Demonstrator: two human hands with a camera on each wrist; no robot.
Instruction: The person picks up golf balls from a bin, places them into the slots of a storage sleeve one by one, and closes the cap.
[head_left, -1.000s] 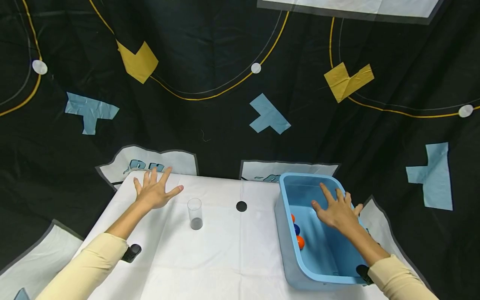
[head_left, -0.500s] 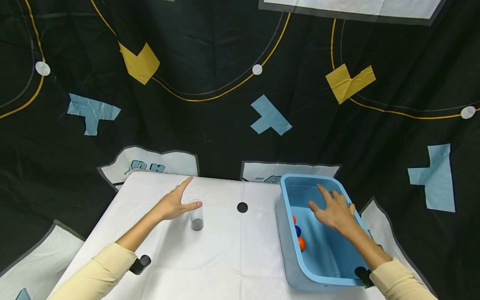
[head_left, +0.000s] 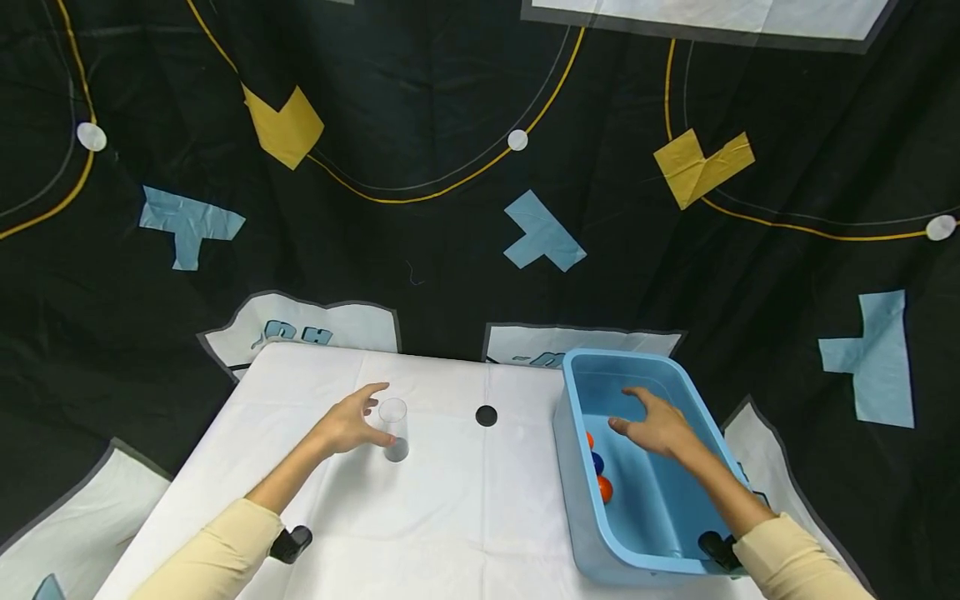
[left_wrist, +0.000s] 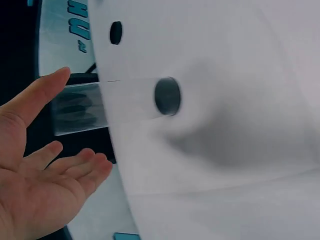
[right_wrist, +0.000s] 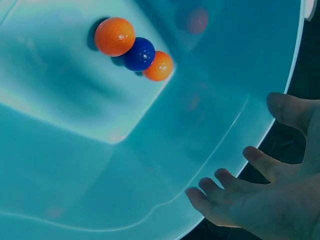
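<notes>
Because the clear, cylindrical cup (head_left: 395,423) stands tall and narrow on the white cloth-covered table (head_left: 420,517), we judge that a push from one side alone could tip it. The left hand (head_left: 352,423) is right beside it, thumb and fingers curved and well apart; we see it gripping nothing, and cannot tell whether the thumb touches the cup. If the thumb pressed before the fingers met the far side, the cup might slide or topple; its see-through wall would also be easy to misjudge.

Over the deep, light-blue plastic-looking bin (head_left: 573,483), the right hand (head_left: 656,423) hangs with thumb and fingers spread, holding nothing. Below, a dark-blue ball (right_wrist: 139,54) lies between two orange balls (right_wrist: 115,36), all in a row along the bin's left wall; we think a clumsy brush could set them rolling.

That raised wall stands between the right hand and the cup, and the black wrist device (head_left: 718,550) looks close enough to the bin's rim to catch. Between cup and bin we see a flat black spot (head_left: 486,416); behind hangs a black backdrop (head_left: 450,283).
</notes>
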